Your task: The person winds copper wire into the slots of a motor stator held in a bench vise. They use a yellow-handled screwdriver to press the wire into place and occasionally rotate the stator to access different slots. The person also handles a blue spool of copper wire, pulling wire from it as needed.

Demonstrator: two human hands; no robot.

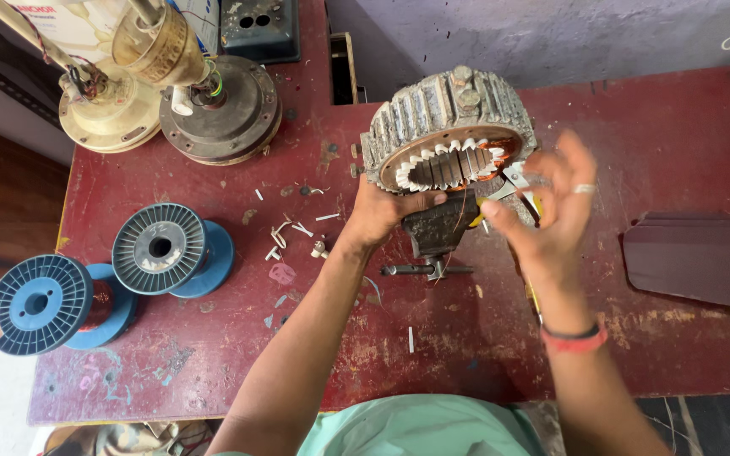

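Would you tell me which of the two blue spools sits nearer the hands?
The right spool, beside the white scraps; the other spool lies at the table's left edge.

The left hand (379, 213) is stretched forward on a bare forearm and curled, thumb laid out to the right. The right hand (551, 207) is raised just beside it, palm turned inward, fingers (574, 156) spread and slightly blurred.
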